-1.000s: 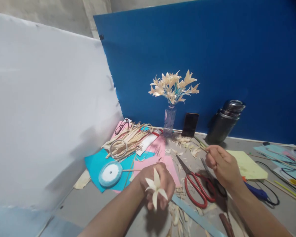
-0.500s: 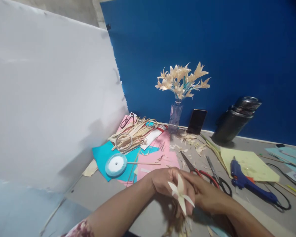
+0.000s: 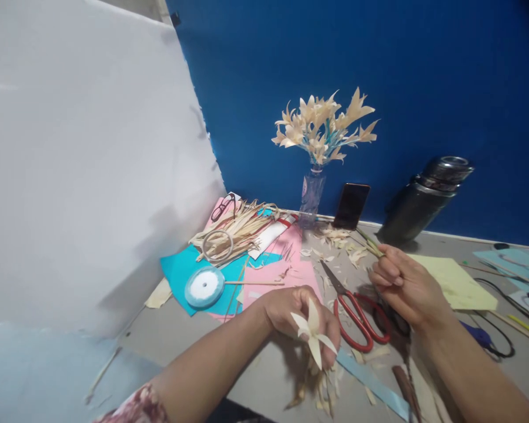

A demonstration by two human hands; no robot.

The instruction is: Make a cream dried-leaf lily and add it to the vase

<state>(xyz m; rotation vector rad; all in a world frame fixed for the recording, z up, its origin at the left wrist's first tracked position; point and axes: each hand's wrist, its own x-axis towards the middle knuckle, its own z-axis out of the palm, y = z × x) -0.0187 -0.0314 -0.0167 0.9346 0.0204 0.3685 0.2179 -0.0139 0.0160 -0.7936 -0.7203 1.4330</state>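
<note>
My left hand (image 3: 297, 311) is closed round a pale four-petalled flower (image 3: 312, 335), its petals facing up toward me. Dry husk strips (image 3: 312, 388) hang below this hand. My right hand (image 3: 408, 288) pinches green stalks (image 3: 369, 241) at the back right of the table. Red-handled scissors (image 3: 357, 323) lie between the two hands, and a light blue ribbon strip (image 3: 370, 379) lies below them. My right forearm partly covers a blue glue gun (image 3: 478, 336).
At the back stand a plastic bottle (image 3: 312, 200) with pale flowers (image 3: 320, 126), a phone (image 3: 351, 205) and a dark flask (image 3: 423, 202). Leftward are husk strips (image 3: 242, 229), a ribbon spool (image 3: 204, 286) and coloured paper (image 3: 176, 273). Yellow paper (image 3: 462, 285) lies right.
My right hand has left my left hand and moved right and away from me, onto the green stalks. My left hand still holds the flower. The view has shifted slightly.
</note>
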